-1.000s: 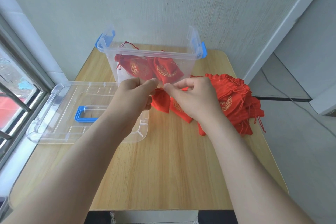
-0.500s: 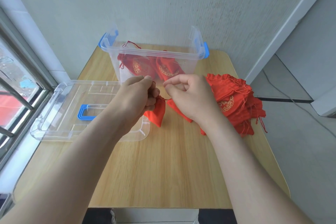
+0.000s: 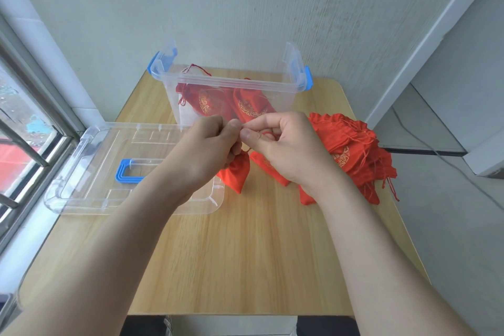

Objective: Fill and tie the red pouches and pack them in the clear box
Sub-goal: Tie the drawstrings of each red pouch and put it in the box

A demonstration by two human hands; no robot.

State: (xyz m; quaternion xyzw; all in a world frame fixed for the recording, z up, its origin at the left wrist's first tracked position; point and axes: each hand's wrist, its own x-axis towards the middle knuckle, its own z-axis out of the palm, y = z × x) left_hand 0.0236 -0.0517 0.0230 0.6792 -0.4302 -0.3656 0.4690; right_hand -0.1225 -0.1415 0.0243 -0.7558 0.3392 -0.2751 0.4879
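Hanging from the left hand (image 3: 207, 144), whose fingers curl round its gathered neck, one red pouch (image 3: 236, 172) is being tied low over the desk (image 3: 245, 254). The right hand (image 3: 289, 147) pinches the red drawstring (image 3: 268, 133), and the fingertips of the two hands meet. Whether the knot is complete cannot be told; it looks only part-made. Just behind the hands stands the clear box (image 3: 231, 83), open, with at least two tied pouches (image 3: 204, 102) lying inside. A heap of flat pouches (image 3: 351, 150) waits to the right, so most of the work seems left: finish this knot, drop the pouch in, then fill and tie the rest. The lid (image 3: 81, 194) lies to the left.
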